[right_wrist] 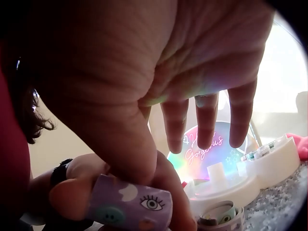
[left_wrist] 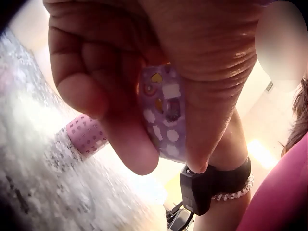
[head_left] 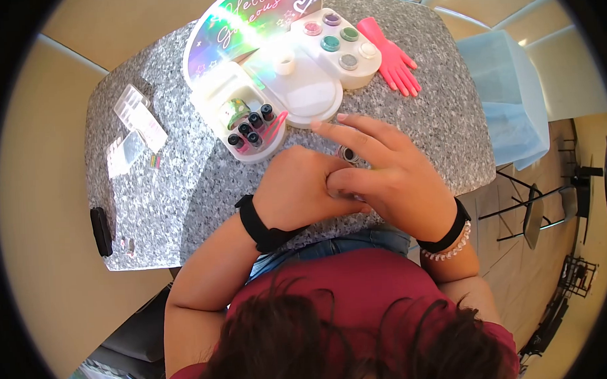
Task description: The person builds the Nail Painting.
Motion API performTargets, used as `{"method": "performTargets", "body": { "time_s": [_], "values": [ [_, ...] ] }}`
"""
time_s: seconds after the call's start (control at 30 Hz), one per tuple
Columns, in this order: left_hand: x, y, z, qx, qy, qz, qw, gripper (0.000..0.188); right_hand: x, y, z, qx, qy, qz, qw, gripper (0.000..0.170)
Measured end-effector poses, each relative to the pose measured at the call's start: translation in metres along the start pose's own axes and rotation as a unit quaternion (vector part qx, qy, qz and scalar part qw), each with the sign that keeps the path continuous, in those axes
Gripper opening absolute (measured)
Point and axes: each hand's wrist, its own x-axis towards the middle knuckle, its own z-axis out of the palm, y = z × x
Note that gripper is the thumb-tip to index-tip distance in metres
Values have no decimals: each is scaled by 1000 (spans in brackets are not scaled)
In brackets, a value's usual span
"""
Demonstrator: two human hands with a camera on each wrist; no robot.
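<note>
My left hand pinches a small roll of purple printed tape between thumb and fingers. Hearts, clouds and an eye decorate the roll, which the hands mostly hide in the head view. Close against it is my right hand, its thumb reaching down to the roll's upper edge in the right wrist view. The other right fingers extend straight and hold nothing. Just beyond the hands another roll rests on the grey speckled table; its pink printed side shows in the left wrist view.
A white organizer with a shiny rainbow backboard stands ahead. It carries several dark-capped bottles, a green roll and several glitter pots. A pink hand-shaped piece lies right; a clear case lies left.
</note>
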Motion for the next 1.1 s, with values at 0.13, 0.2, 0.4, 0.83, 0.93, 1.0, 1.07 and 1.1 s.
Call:
{"method": "performTargets", "body": {
  "time_s": [0.13,0.2,0.4,0.83,0.93,1.0,1.07,1.1],
  "values": [
    [1,7,-5,-17,-36,-24,999,40,-2,7,-3,25,8,-3,1000,16],
    [1,9,-7,-53,-37,-35,997,39,-3,13,-10,16,51,-3,999,16],
    [2,10,-10,-253,78,-9,964,40,-10,23,-21,-48,169,-20,984,18],
    [6,-8,-17,-447,-36,-93,889,39,-2,36,-4,17,187,-103,977,20],
    [6,-5,-18,-456,-48,-110,882,38,-3,26,0,52,213,-54,974,28],
    [5,-6,-19,-455,-44,-117,882,38,-1,22,4,31,214,-57,975,33],
    [3,-9,-17,-446,-43,-106,888,37,0,20,10,11,215,-61,975,38],
    [3,-11,-14,-446,-43,-106,888,37,1,19,14,-3,225,-61,972,42]
  ]
}}
